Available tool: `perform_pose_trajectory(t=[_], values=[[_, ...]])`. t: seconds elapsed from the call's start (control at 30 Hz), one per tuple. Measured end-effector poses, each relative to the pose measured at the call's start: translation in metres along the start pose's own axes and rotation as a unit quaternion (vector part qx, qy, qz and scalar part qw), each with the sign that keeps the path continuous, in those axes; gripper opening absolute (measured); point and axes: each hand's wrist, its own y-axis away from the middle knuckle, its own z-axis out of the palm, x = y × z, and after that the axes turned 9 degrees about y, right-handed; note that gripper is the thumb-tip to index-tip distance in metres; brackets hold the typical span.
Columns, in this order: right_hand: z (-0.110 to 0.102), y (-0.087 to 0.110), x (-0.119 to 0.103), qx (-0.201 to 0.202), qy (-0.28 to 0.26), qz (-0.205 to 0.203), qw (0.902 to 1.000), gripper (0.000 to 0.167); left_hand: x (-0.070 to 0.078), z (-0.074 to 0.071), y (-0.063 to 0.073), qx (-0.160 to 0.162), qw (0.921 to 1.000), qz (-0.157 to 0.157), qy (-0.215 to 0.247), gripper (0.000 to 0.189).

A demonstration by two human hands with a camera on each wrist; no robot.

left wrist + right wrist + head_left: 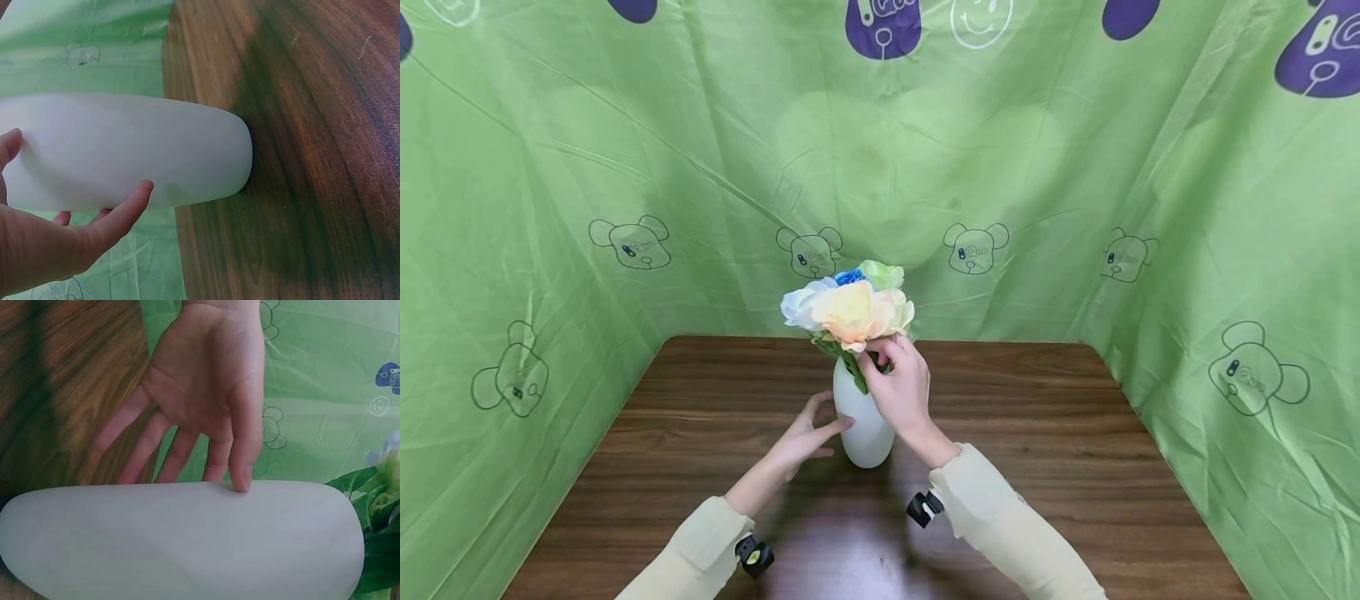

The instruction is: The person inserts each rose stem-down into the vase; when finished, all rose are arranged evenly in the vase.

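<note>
A white vase [865, 429] stands upright on the wooden table, holding a bouquet of flowers [850, 308] in peach, pale blue, deep blue and light green. My left hand [805, 439] is at the vase's left side, its thumb resting on the white surface and its other fingers fairly straight and spread. The right wrist view also shows this left hand [200, 387], with the little finger apart from the vase. Above the rim, my right hand [904, 385] pinches just beneath the peach flower; its fingertips are partly hidden by petals. Green leaves [381, 550] stick out of the vase mouth.
A dark brown wooden table [1037, 467] carries the vase near its middle. Green cloth [715, 167] printed with bear outlines hangs behind and at both sides. A small black device [754, 557] is strapped to the left wrist, another [924, 507] to the right.
</note>
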Motion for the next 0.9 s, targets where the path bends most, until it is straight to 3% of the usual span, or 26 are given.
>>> perform_pose_trajectory(t=[0.3, 0.47, 0.7, 0.9], values=[[0.006, -0.002, 0.001, 0.016, -0.083, 0.047, 0.9953, 0.005, -0.002, 0.0, -0.001, 0.001, 1.0, 0.003, -0.003, 0.069], [0.007, 0.0, 0.005, 0.018, -0.055, 0.042, 0.9975, 0.018, -0.002, 0.001, -0.002, 0.006, 1.0, 0.005, -0.002, 0.071], [0.008, 0.005, 0.007, 0.011, -0.018, -0.006, 0.9998, 0.006, -0.002, 0.0, -0.002, 0.01, 0.9999, 0.001, 0.0, 0.07], [0.009, 0.009, 0.008, 0.025, 0.005, -0.038, 0.999, 0.01, -0.002, 0.0, -0.002, 0.006, 1.0, 0.004, 0.003, 0.068]])
